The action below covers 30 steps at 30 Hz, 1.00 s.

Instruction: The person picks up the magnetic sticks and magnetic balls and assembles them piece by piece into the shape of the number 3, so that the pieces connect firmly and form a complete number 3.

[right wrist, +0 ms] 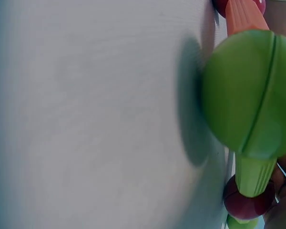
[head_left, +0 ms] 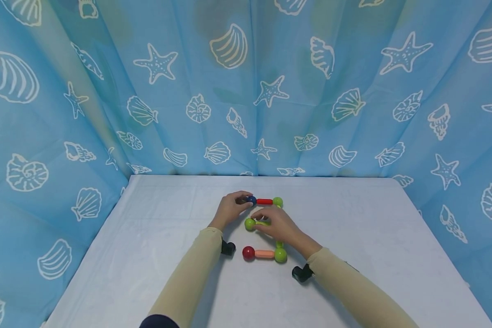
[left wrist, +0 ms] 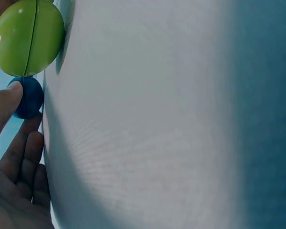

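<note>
My left hand (head_left: 228,210) pinches a blue ball (head_left: 252,200) between thumb and fingers. That ball meets a red rod (head_left: 264,201), whose other end is at a green ball (head_left: 278,201). Nearer to me, my right hand (head_left: 282,224) pinches another green ball (head_left: 250,223), which sits on a light green rod partly under the fingers. Below lie a red ball (head_left: 248,253), a salmon rod (head_left: 264,254) and a corner green ball (head_left: 280,255), joined in a row. A dark red ball (right wrist: 248,198) shows beside the right hand; in the head view that hand hides it.
The pieces lie on a white-covered table (head_left: 147,255). A blue curtain (head_left: 238,91) with shell prints hangs behind it and along both sides. Black wrist devices (head_left: 228,248) protrude under both forearms, close above the tabletop.
</note>
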{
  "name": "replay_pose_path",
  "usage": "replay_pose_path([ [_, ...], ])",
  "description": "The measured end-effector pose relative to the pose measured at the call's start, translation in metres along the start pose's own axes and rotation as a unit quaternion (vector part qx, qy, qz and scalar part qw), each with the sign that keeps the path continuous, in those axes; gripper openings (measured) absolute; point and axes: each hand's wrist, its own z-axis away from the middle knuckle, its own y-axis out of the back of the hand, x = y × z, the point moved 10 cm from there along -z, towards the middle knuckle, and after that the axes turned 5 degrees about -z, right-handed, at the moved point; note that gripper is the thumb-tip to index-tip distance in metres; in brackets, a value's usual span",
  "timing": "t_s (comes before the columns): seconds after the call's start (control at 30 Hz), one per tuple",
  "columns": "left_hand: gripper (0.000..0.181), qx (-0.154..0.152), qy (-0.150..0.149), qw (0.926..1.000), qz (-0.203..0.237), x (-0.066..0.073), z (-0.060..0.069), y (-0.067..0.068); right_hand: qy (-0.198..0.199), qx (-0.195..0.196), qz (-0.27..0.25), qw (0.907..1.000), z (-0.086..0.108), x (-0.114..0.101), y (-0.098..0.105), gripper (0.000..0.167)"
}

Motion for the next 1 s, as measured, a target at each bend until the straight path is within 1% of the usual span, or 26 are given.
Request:
replay_pose_path([
  [0.13,0.033,-0.001,0.002,1.0,0.0,-0.001,0.0,-0.001,-0.005,0.009,-0.002,0.9999,0.006,0.002,0.006,0.027],
  [0.23,0.033,0.001,0.002,1.0,0.002,0.0,0.0,0.0,-0.013,0.024,-0.012,0.9996,0.012,0.004,0.013,0.026],
  [0.63,0.035,-0.003,0.009,1.0,-0.002,0.001,0.002,0.0,-0.03,0.063,-0.018,0.9974,0.028,0.026,0.034,0.027],
  [1.0,0.034,-0.001,0.012,0.9999,0.008,0.001,0.004,-0.001,-0.056,0.058,-0.02,0.9965,0.038,0.044,0.039,0.029],
])
